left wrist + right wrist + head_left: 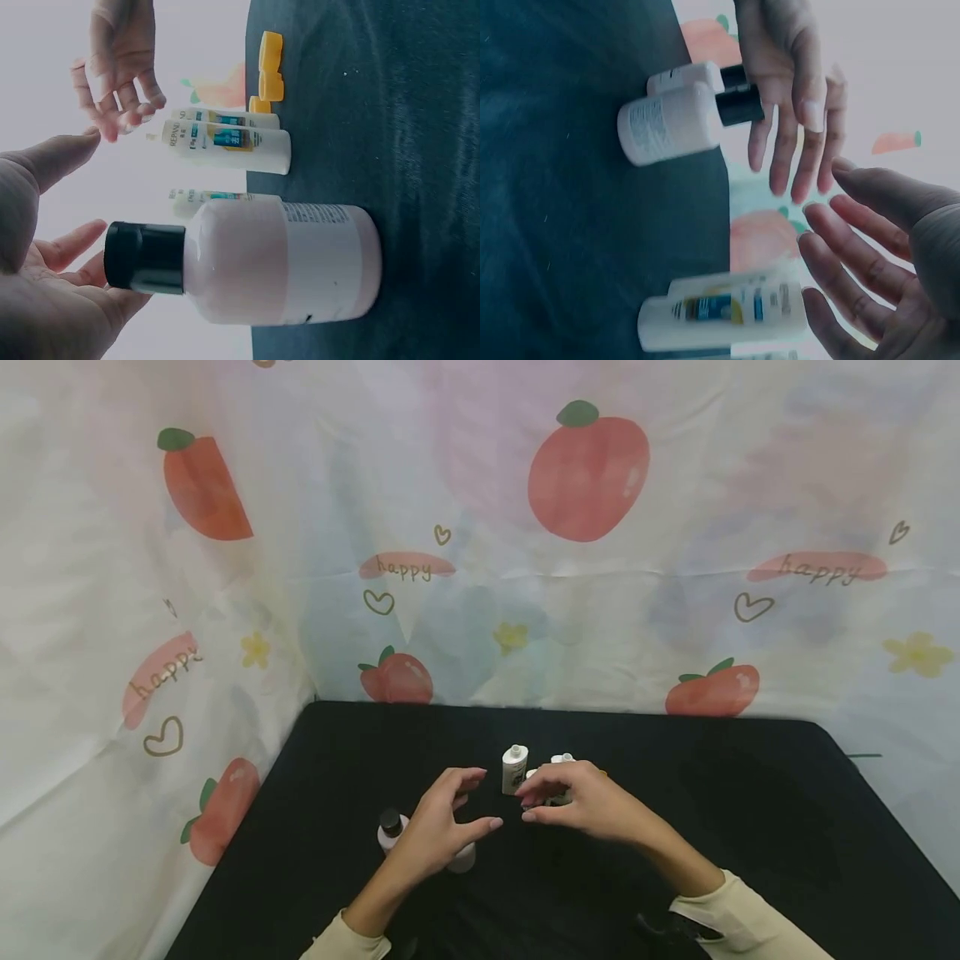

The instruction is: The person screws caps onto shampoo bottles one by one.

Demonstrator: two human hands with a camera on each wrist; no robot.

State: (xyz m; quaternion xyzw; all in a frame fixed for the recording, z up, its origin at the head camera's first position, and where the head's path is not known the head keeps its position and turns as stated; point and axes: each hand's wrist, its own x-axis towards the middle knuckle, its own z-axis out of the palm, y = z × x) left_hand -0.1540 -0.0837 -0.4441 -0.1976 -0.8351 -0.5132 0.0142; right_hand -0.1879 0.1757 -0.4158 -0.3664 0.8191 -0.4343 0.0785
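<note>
Both hands hover over the table with fingers spread and nothing held. My left hand point(431, 827) is above two pale pink bottles with black caps; one pink bottle point(463, 858) is mostly hidden beneath it. In the left wrist view a pink bottle point(330, 262) stands upright, its black cap point(144, 257) close by the fingers. My right hand point(588, 797) is in front of several white bottles printed with a blue and yellow label. One white bottle point(514, 772) shows a bare narrow neck, without a cap. Fingertips of the two hands face each other across a gap.
Yellow caps point(271, 67) lie on the black tabletop point(375, 743), beside the white bottles. A pale curtain point(480, 485) printed with fruit hangs behind the table and along its left side.
</note>
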